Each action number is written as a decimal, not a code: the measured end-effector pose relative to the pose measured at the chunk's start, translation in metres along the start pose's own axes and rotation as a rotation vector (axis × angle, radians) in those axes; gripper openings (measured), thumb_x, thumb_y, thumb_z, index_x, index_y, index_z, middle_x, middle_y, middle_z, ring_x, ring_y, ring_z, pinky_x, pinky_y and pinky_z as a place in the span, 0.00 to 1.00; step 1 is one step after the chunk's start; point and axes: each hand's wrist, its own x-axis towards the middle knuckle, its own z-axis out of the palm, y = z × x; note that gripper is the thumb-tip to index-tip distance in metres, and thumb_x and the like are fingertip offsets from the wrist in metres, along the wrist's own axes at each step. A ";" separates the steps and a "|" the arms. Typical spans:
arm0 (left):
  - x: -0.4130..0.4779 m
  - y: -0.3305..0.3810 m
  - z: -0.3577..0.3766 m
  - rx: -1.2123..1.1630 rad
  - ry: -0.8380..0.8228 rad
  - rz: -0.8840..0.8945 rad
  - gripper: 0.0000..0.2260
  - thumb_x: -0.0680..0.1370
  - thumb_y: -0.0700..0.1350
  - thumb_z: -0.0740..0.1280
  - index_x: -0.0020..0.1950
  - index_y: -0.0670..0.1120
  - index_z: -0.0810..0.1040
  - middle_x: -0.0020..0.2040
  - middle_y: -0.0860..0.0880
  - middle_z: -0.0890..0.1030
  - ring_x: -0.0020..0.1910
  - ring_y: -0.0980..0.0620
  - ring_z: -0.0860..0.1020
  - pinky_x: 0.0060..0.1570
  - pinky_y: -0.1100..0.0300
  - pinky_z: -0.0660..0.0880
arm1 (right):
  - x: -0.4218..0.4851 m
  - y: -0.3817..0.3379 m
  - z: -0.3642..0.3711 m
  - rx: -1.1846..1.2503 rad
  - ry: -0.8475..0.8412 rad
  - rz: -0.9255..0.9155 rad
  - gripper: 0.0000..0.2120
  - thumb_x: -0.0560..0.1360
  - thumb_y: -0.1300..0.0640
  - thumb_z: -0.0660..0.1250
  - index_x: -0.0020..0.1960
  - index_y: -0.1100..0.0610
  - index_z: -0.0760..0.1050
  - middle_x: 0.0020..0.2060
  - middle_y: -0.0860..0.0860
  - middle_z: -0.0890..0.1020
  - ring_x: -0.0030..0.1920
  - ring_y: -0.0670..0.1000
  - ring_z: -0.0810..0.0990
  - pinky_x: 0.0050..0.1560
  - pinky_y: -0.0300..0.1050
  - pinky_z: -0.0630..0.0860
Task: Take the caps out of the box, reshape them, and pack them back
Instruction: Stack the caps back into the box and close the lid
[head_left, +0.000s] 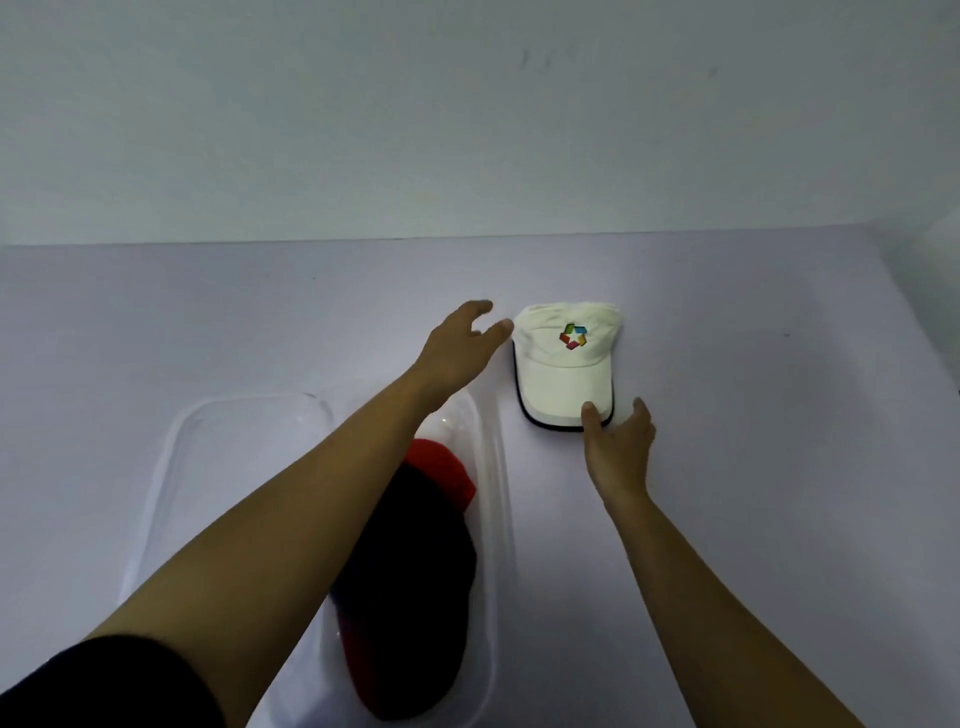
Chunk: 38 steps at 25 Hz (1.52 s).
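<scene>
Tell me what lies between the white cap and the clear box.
Nothing lies there: in the head view, only a bare strip of table separates the white cap from the clear box. The left forearm crosses above the box, not that gap.

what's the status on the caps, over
Left hand open beside white cap's crown, right hand open, thumb on its brim. Dark and red caps in clear box. Nothing in the way.
</scene>
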 end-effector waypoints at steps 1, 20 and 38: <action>0.014 0.000 0.010 0.009 -0.028 -0.047 0.25 0.78 0.54 0.63 0.73 0.49 0.63 0.74 0.52 0.64 0.71 0.51 0.67 0.60 0.61 0.64 | 0.009 -0.001 -0.005 0.076 -0.036 0.108 0.37 0.75 0.48 0.65 0.76 0.59 0.49 0.74 0.59 0.58 0.72 0.58 0.61 0.70 0.52 0.62; 0.061 0.004 0.036 -0.408 -0.268 -0.193 0.16 0.74 0.52 0.69 0.58 0.50 0.69 0.62 0.49 0.77 0.61 0.46 0.75 0.54 0.34 0.75 | 0.036 -0.007 -0.021 0.953 -0.590 0.159 0.40 0.60 0.57 0.78 0.69 0.53 0.68 0.64 0.56 0.77 0.63 0.59 0.76 0.51 0.54 0.80; -0.078 0.013 -0.172 -0.477 -0.065 0.161 0.31 0.69 0.43 0.74 0.67 0.50 0.63 0.65 0.49 0.77 0.63 0.47 0.75 0.45 0.41 0.79 | -0.118 -0.057 0.072 -0.371 -0.736 -0.264 0.59 0.57 0.25 0.65 0.76 0.52 0.45 0.77 0.53 0.53 0.75 0.54 0.56 0.73 0.51 0.58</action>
